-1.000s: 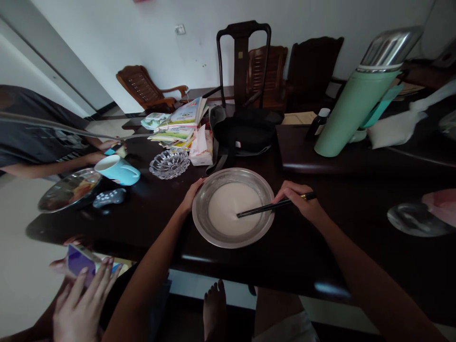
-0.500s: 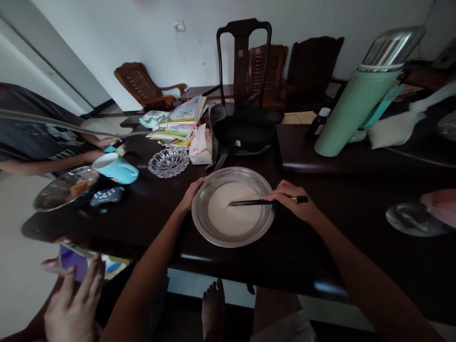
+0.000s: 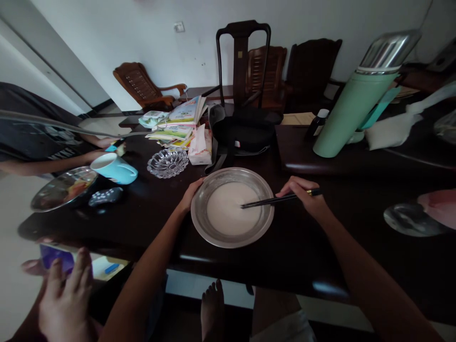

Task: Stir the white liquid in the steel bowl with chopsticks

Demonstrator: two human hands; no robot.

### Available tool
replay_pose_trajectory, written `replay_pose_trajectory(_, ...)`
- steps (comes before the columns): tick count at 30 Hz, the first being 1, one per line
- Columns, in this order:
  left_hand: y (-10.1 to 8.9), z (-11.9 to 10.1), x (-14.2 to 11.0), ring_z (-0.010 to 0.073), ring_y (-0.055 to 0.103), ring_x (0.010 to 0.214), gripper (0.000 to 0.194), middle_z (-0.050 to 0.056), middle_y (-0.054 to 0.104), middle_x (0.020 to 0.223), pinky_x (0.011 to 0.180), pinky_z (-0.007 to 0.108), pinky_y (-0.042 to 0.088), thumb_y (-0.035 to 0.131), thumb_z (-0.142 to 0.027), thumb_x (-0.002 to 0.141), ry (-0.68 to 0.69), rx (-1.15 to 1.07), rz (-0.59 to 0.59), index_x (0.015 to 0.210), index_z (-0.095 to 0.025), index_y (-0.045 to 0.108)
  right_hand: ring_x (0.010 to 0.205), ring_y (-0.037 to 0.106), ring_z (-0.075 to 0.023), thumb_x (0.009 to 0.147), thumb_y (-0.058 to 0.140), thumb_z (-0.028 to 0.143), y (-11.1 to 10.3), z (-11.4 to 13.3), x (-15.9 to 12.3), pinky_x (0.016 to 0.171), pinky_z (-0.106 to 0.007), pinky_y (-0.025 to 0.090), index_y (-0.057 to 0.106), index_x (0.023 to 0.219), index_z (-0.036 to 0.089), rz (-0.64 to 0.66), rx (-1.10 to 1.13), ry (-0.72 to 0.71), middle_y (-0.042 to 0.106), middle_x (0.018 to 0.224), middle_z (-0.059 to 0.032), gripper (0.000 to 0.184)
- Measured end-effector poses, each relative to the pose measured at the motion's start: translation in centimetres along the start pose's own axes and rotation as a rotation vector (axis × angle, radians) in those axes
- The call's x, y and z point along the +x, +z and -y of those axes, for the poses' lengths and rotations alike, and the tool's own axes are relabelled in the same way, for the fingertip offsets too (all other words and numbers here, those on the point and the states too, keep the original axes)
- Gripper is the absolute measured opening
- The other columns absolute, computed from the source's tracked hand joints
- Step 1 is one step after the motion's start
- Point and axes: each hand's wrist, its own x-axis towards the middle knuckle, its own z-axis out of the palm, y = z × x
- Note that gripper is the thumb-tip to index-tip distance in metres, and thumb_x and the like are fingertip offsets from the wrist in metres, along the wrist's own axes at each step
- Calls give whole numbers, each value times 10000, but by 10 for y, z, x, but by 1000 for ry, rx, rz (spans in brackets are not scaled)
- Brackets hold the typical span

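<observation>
A wide metal bowl (image 3: pixel 198 223) stands on the dark table, with a pale, milky liquid (image 3: pixel 231 213) in it. My left hand (image 3: pixel 192 192) grips the bowl's left rim; part of its fingers is hidden behind the rim. In my right hand (image 3: pixel 304 194) is a pair of black chopsticks (image 3: pixel 263 203) with gold bands near the top. Their tips dip into the liquid near the bowl's middle, and the hand is just right of the rim.
Left are a light-blue mug (image 3: pixel 119 170), a game controller (image 3: pixel 106 196), a metal bowl with food (image 3: pixel 42 197) and a glass dish (image 3: pixel 167 164). Behind are tissues (image 3: pixel 200 148) and a black bag (image 3: pixel 245 133). A green thermos (image 3: pixel 356 111) stands right. Two other people are at left; one holds something purple.
My right hand has shifted right, drawing the chopstick tips a little to the right through the liquid. My left hand and the bowl stay put. A nearby person's hands moved left.
</observation>
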Motion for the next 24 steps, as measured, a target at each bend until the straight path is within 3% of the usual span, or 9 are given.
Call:
replay_pose_trajectory(3,0,0,0,282,571,1005,445,46,693,931,885,356,429,588,-469,732,6,15,4,1042,-164,682,689,638,-170,924,428,339,2,2,-1,650,-298,474,692,767,205,120,63,-15,675,705,-30,335)
replay_pose_trajectory(6,-2,1,1,276,571,1006,444,44,689,960,893,352,424,587,-462,733,6,27,-8,1053,-168,676,782,625,-179,895,492,317,5,3,0,730,-316,470,710,830,217,225,-38,-87,690,816,-41,249)
replay_pose_trajectory(11,-2,1,2,280,574,1005,455,59,686,970,897,350,419,597,-458,717,8,28,-13,1040,-148,680,706,646,-174,912,460,333,-1,-1,1,669,-303,488,680,781,201,19,34,18,677,721,-35,288)
replay_pose_trajectory(13,-1,1,1,289,571,1007,476,62,687,970,890,365,425,596,-463,714,0,28,-21,1060,-144,673,679,649,-170,921,442,328,-1,-1,0,645,-295,488,674,780,195,52,82,24,675,698,-33,302)
replay_pose_trajectory(17,-1,0,0,279,568,1014,454,49,683,997,905,366,416,591,-458,736,-5,13,-22,1080,-171,667,781,618,-173,889,505,278,5,1,0,728,-307,471,708,837,211,209,-61,-96,685,823,-44,220)
replay_pose_trajectory(22,-2,1,1,279,572,1004,453,45,688,976,899,360,419,595,-461,739,-2,4,2,1080,-173,670,772,619,-177,909,467,313,0,-2,1,733,-317,466,694,796,216,12,-80,-33,683,783,-37,271)
replay_pose_trajectory(24,-2,1,0,284,575,994,462,43,692,958,888,364,427,594,-470,732,-13,17,-7,1084,-181,671,724,629,-174,920,442,331,0,-2,1,691,-309,474,684,772,209,32,-7,-7,677,734,-36,309)
